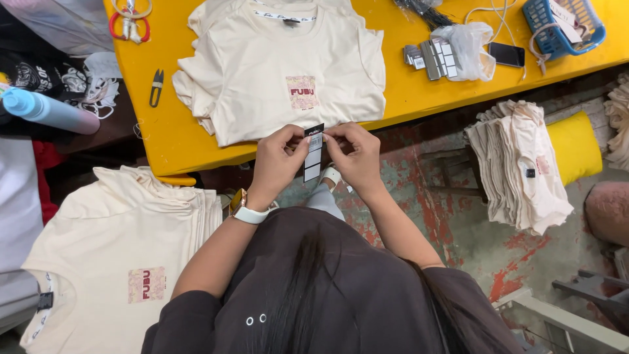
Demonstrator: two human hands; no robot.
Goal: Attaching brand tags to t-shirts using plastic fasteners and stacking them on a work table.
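Both hands, left (275,160) and right (357,157), pinch a narrow black-and-white paper hang tag (313,154); just beyond them a cream folded T-shirt stack (282,65) lies untagged on the yellow tabletop (157,141); more tags (432,58) wait far right.

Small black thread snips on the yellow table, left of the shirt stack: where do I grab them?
Probably grip the small black thread snips by the wider looped handle end, nearest the yellow table edge, coming from above. The blades point away towards the red-handled scissors, and the handle lies free of neighbours.
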